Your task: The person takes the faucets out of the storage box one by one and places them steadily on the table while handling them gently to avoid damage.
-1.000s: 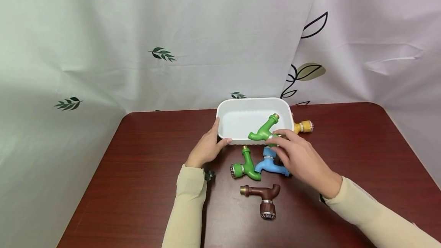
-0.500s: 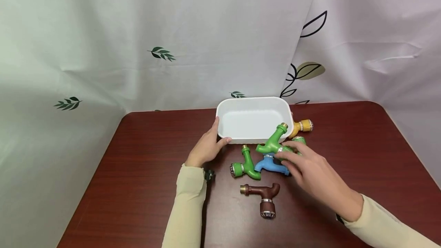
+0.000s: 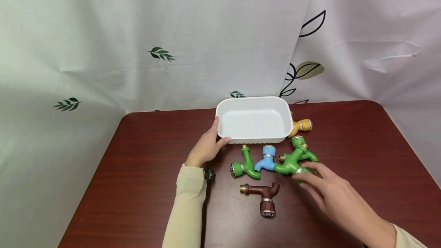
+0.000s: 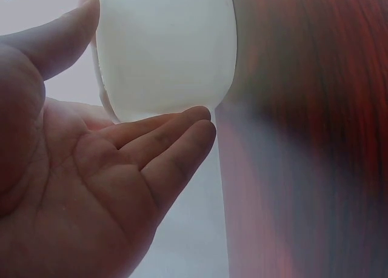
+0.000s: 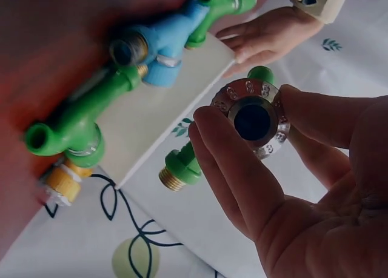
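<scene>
My right hand (image 3: 339, 196) pinches a green faucet (image 3: 292, 162) by its knob, thumb on one side and fingers on the other. In the right wrist view the silver knob end (image 5: 251, 117) sits between the fingertips. The faucet is held above the table, over part of another green faucet (image 3: 310, 155). My left hand (image 3: 206, 146) rests against the left end of a white tray (image 3: 255, 140), its thumb at the front corner. In the left wrist view its fingers (image 4: 176, 160) lie straight along the tray's end.
Left of the held faucet lie a blue faucet (image 3: 267, 162) and a green faucet (image 3: 247, 163). A brown faucet (image 3: 263, 192) lies nearer on the table (image 3: 148, 186). A yellow faucet (image 3: 303, 125) touches or nearly touches the tray's right end. A white patterned curtain (image 3: 206, 41) hangs behind.
My right hand has carried the green faucet from over the tray's front right part towards me and to the right. My left hand and the tray have stayed put.
</scene>
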The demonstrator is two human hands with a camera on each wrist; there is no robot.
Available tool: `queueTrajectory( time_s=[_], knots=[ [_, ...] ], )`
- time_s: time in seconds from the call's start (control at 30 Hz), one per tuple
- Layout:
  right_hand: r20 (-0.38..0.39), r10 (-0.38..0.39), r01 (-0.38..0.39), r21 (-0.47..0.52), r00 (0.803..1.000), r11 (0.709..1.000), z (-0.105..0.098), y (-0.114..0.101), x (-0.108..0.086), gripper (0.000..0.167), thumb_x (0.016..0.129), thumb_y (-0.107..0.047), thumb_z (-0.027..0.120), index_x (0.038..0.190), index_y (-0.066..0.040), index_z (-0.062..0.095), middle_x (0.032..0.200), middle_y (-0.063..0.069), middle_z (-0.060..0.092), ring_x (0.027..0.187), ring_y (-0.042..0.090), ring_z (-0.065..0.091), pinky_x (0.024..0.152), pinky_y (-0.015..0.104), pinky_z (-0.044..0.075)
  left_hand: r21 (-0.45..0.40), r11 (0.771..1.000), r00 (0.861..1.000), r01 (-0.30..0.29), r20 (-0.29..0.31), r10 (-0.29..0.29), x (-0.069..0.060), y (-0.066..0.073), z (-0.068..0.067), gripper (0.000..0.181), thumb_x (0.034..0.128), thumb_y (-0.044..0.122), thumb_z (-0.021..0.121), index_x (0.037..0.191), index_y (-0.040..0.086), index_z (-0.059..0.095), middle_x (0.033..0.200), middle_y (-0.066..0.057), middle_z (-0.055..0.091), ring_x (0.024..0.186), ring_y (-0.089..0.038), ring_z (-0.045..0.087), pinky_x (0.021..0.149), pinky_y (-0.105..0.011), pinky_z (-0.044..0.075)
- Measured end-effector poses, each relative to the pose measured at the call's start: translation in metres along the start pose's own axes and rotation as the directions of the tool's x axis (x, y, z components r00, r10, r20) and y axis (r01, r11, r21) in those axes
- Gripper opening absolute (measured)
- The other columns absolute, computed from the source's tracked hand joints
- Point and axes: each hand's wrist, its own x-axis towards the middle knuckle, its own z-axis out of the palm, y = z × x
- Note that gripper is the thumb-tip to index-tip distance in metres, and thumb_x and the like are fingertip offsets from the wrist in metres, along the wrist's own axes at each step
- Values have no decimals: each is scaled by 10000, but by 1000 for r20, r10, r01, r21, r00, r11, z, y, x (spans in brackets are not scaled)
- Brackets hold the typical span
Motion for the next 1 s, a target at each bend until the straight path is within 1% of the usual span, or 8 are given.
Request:
queueTrajectory(
  time_s=[0.23,0.33,0.37,0.47,0.53,0.67,0.83,1.0],
  knots=[
    [102,75,-74,-14,992,997,-5,-4,-24,550,1034,-556,308,1042,-253,767,1126,-12,610,812,101,644,611,242,518,-8,1000,1000,5,-5,-5,-1,0,-1,889,1020,392,588,1624,79,16,1628,-185,244,1468,-310,319,1154,-486,328],
    [177,117,-114,-28,977,993,-7,-7,-31,188,965,-400,680,1052,-256,765,1117,-26,597,826,79,630,620,243,530,-8,1000,1000,6,-4,-6,-1,0,-1,888,1020,394,589,1624,82,17,1630,-182,241,1469,-311,317,1155,-486,325],
    [204,135,-131,-37,970,991,-7,-7,-32,156,906,-325,774,1047,-259,765,1111,-30,593,826,68,625,620,241,531,-8,1000,1000,6,-5,-6,-1,0,-1,889,1020,393,589,1624,82,17,1631,-182,238,1470,-311,315,1157,-486,323],
    [261,189,-178,-65,947,982,-6,-9,-36,381,698,-111,915,1015,-262,769,1079,-34,589,815,52,610,613,233,528,-5,1000,1000,7,-7,-7,0,0,-1,888,1020,391,589,1623,80,17,1631,-182,237,1470,-310,314,1160,-482,319],
    [286,217,-203,-77,933,976,-4,-9,-38,346,713,-129,914,995,-268,769,1061,-34,585,796,42,601,602,222,520,-2,1000,1000,7,-8,-7,0,0,-1,890,1019,392,590,1623,80,16,1630,-184,239,1470,-310,315,1160,-482,319],
    [291,228,-214,-81,929,973,-1,-9,-43,339,709,-130,918,975,-273,764,1048,-35,582,786,47,599,599,214,514,-3,1000,1000,3,-8,-3,-1,0,-1,889,1019,388,592,1623,78,17,1627,-189,246,1465,-314,323,1156,-485,326],
    [288,226,-213,-78,930,974,3,-7,-47,332,710,-119,916,968,-261,762,1040,-28,578,781,48,602,598,214,511,-11,1000,1000,-2,-3,2,-1,0,0,890,1020,389,590,1623,75,15,1630,-184,240,1466,-312,323,1152,-486,330],
    [261,195,-180,-82,945,980,9,-4,-48,341,692,-105,922,959,-249,764,1035,-38,568,781,42,598,598,220,508,-10,1000,1000,-6,-4,6,-1,0,0,889,1020,380,593,1621,67,18,1628,-188,245,1465,-312,324,1154,-482,330]
  ],
)
